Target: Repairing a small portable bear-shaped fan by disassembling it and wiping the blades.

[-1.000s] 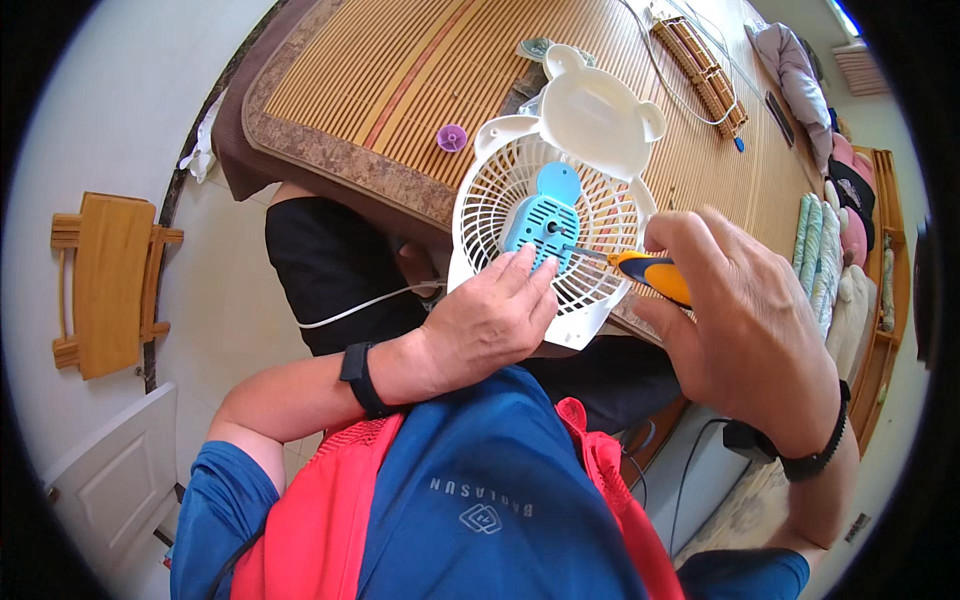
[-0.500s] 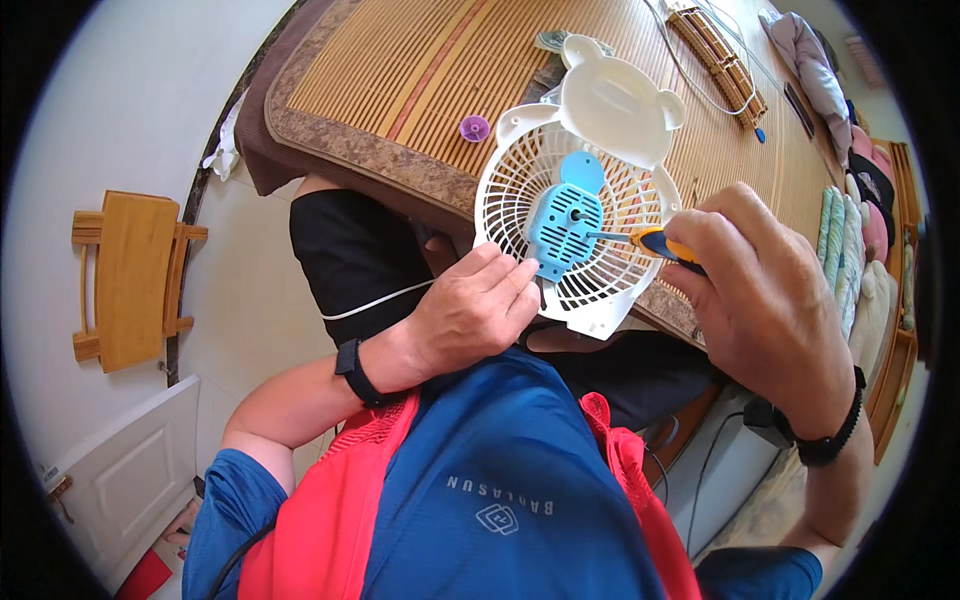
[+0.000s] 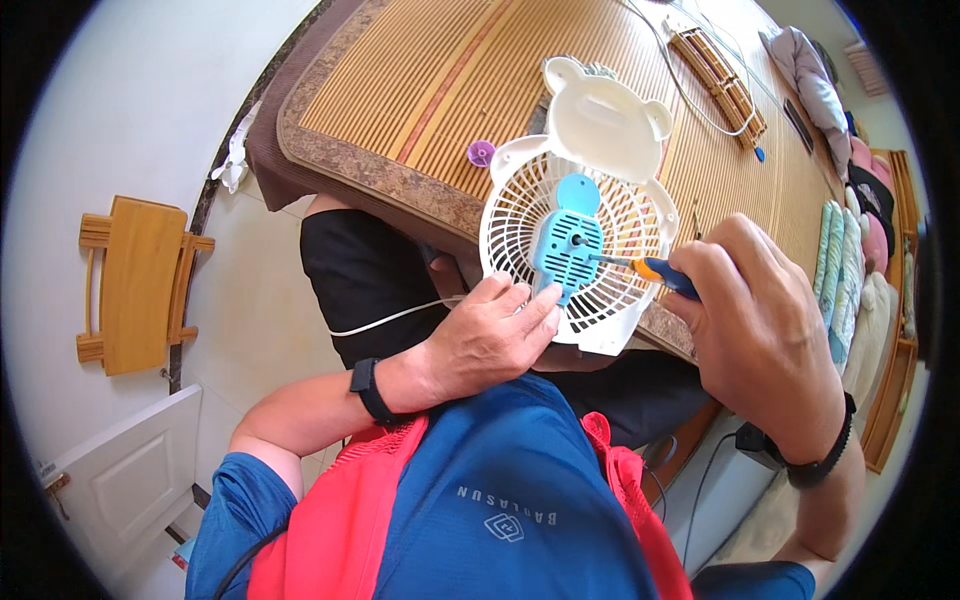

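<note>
A white fan housing [image 3: 510, 160] with a round slatted grille and a bear-head-shaped top rests tilted at the table's near edge, over my lap. In the middle of its grille sits a light blue slotted motor cover [image 3: 566, 250], with a short shaft sticking out. My left hand [image 3: 495, 330] grips the housing's lower left rim, its fingertips touching the cover's lower end. In my right hand [image 3: 755, 320] is a screwdriver [image 3: 667, 275] with a blue and yellow handle. It lies nearly sideways, its tip against the right side of the motor cover.
A small purple round part [image 3: 481, 153] lies on the slatted bamboo mat [image 3: 400, 95] left of the housing. Farther right are a bundle of bamboo strips [image 3: 718, 80], a looping white cable and rolled fabric [image 3: 838, 270]. A wooden chair [image 3: 145, 285] stands at left.
The whole scene sits slightly lower in view. My left fingers have shifted a little farther onto the cover's lower end. The screwdriver tip stays at the cover's right side.
</note>
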### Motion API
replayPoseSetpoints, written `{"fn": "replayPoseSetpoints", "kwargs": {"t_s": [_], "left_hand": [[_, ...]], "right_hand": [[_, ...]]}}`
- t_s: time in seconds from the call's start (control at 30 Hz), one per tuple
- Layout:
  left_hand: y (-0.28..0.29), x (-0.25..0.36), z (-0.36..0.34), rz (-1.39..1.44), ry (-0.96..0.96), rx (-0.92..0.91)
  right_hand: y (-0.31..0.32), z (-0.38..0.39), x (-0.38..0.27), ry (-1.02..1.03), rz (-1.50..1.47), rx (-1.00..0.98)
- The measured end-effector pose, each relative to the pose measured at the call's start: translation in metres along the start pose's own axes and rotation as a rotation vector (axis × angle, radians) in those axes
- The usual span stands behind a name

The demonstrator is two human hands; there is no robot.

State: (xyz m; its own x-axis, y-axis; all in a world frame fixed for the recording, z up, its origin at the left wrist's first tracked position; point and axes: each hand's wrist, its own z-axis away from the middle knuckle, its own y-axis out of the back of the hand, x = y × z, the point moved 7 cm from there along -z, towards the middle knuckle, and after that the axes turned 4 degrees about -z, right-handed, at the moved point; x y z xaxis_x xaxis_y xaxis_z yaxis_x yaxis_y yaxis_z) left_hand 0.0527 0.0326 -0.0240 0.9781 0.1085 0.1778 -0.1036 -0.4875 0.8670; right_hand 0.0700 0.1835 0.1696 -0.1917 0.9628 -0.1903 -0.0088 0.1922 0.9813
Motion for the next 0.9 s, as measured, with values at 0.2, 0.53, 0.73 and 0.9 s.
{"fn": "replayPoseSetpoints", "kwargs": {"t_s": [0.2,0.53,0.73,0.9], "left_hand": [[-0.005,0.0,0.001,-0.072,0.01,-0.037],[-0.01,0.004,0.001,-0.059,0.02,-0.034],[-0.007,0.003,0.001,-0.063,0.023,0.033],[-0.007,0.005,0.002,-0.04,0.019,0.065]], "right_hand": [[-0.006,0.002,0.001,-0.014,0.101,-0.029],[0.001,-0.012,-0.006,0.108,0.12,-0.036],[-0.008,-0.007,0.009,-0.06,0.23,-0.124],[0.003,-0.022,-0.011,0.052,0.218,-0.055]]}}
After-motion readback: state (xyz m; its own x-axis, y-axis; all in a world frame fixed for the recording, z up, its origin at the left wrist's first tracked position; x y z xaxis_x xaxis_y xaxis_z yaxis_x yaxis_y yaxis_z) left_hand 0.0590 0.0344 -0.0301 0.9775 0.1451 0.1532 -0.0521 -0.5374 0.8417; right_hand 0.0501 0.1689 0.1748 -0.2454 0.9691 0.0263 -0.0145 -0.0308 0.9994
